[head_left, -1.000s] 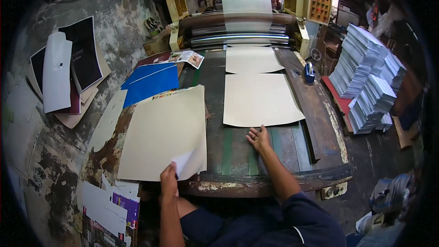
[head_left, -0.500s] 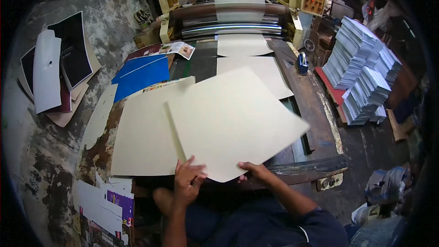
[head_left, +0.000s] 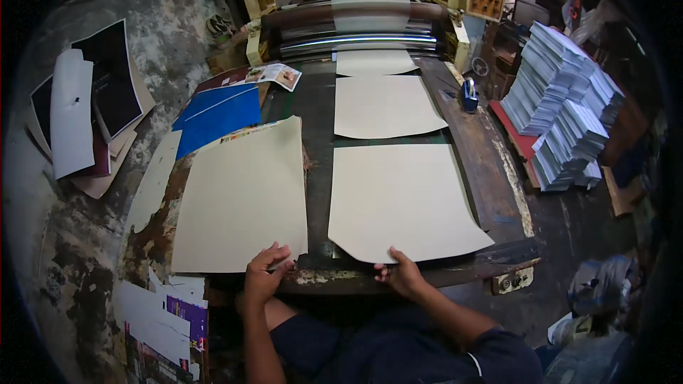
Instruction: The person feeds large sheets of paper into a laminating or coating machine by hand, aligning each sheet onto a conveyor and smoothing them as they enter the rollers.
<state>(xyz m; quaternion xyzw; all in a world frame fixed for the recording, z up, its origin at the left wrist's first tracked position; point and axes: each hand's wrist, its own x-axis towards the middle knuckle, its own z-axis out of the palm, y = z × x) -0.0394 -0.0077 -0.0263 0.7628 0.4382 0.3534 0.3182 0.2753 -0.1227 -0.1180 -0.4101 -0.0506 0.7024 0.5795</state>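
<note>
A cream sheet [head_left: 402, 203] lies flat on the dark feed table [head_left: 491, 199], its near edge at the table's front. My right hand [head_left: 400, 275] grips that near edge with the thumb on top. My left hand [head_left: 265, 276] rests on the near right corner of a stack of cream sheets [head_left: 242, 199] to the left. Two more cream sheets [head_left: 384, 105] lie farther along the table, the far one [head_left: 373, 62] at the rollers of the machine [head_left: 356, 28].
Blue sheets [head_left: 213, 117] and a printed leaflet [head_left: 274, 75] lie beyond the stack. Tall piles of printed sheets [head_left: 562, 121] stand at the right. Black and white boards [head_left: 85, 114] lie on the floor at left. A tape dispenser [head_left: 469, 94] sits on the table's right rail.
The sheet I was carrying across from the left stack now lies flat on the feed table. My left hand has gone back to the stack's corner.
</note>
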